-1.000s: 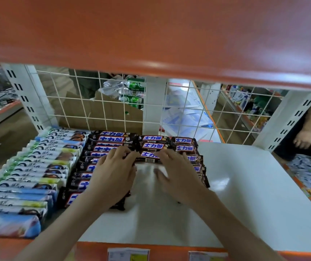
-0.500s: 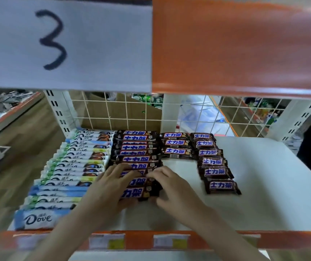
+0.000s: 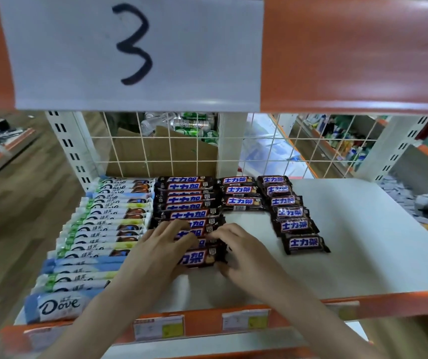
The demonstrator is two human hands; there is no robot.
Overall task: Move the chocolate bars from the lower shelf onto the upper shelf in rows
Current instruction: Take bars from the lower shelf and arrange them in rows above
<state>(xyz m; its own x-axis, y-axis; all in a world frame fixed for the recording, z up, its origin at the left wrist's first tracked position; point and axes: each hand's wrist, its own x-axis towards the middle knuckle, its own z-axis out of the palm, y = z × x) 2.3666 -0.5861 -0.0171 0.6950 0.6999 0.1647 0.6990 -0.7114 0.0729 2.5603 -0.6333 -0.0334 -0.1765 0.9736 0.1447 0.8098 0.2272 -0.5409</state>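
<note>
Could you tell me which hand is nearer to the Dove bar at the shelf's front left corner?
Left. The left hand lies on the dark bars, right of the Dove bar; the right hand lies farther right.

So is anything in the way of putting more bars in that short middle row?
Nothing visible. The short row holds three bars, and bare white shelf runs forward from it. Both hands, left and right, are on the front bars of the long row beside it.
</note>
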